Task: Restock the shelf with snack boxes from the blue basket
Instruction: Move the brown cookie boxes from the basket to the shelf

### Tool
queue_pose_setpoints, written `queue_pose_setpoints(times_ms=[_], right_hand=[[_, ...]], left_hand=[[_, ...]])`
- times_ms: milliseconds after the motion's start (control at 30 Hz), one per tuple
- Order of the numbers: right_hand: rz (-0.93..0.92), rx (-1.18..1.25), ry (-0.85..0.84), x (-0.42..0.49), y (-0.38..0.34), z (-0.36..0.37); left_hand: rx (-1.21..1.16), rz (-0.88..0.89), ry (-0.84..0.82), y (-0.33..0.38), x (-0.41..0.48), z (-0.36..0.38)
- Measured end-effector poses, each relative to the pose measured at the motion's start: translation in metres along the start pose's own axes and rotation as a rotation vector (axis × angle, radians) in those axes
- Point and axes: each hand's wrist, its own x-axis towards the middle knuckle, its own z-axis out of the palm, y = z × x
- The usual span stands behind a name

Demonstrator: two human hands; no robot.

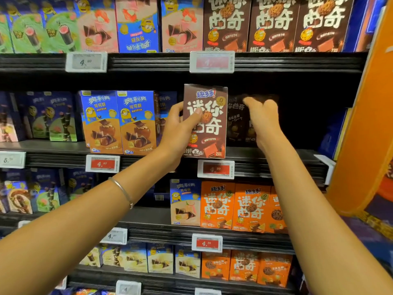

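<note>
- Left hand (180,128) pinches the brown cookie box (209,133), thumb on its front; the box stands upright, long axis vertical, at the middle shelf's (276,165) front edge
- Right hand (263,120) reaches deeper, beside the recessed dark box (238,124); whether it grips, I cannot tell
- The dark gap lies behind and right of the held box

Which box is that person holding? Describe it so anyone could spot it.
On the black shelves, find the second row down, right of two blue boxes. The left hand holds a brown box at its front edge. Unlike the shadowed brown box behind, it is brightly lit, with big white letters.
</note>
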Motion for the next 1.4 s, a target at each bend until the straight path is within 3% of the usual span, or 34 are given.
queue_pose_setpoints(times_ms=[100, 167, 300, 433, 533, 600, 700, 900, 967, 1100, 1267, 1400], right_hand=[[0.029, 0.073, -0.388, -0.027, -0.017, -0.006], [0.015, 0.038, -0.5, -0.032, -0.016, -0.011], [-0.023, -0.098, -0.375, -0.026, -0.011, -0.02], [-0.041, -0.206, -0.189, -0.009, -0.002, -0.019], [-0.009, -0.329, -0.15, 0.001, 0.009, -0.008], [-0.004, -0.384, -0.146, 0.004, 0.011, 0.002], [-0.026, -0.429, -0.179, 0.004, 0.013, 0.017], [0.017, -0.36, -0.244, 0.011, 0.021, 0.025], [0.005, -0.372, -0.158, 0.018, 0.025, 0.016], [0.058, -0.697, 0.108, 0.04, 0.035, -0.004], [0.286, -0.623, 0.107, 0.062, 0.039, -0.009], [0.312, -0.596, 0.072, 0.074, 0.045, -0.009]], left_hand=[[0.037, 0.055, -0.029, 0.002, 0.005, 0.015], [0.076, 0.084, -0.045, 0.0, 0.01, 0.023], [0.209, 0.052, -0.076, -0.004, 0.02, 0.037], [0.859, 0.226, -0.048, -0.002, 0.032, 0.037], [1.413, 0.462, -0.078, 0.007, 0.04, 0.035], [1.652, 0.589, -0.114, 0.013, 0.048, 0.036], [1.716, 0.609, -0.206, 0.019, 0.062, 0.041], [1.885, 0.488, -0.329, 0.016, 0.087, 0.052], [1.965, 0.45, -0.323, 0.015, 0.093, 0.056], [2.032, 0.371, -0.296, 0.013, 0.1, 0.058], [1.991, 0.346, -0.314, 0.009, 0.111, 0.055], [1.951, 0.31, -0.383, 0.011, 0.122, 0.054]])
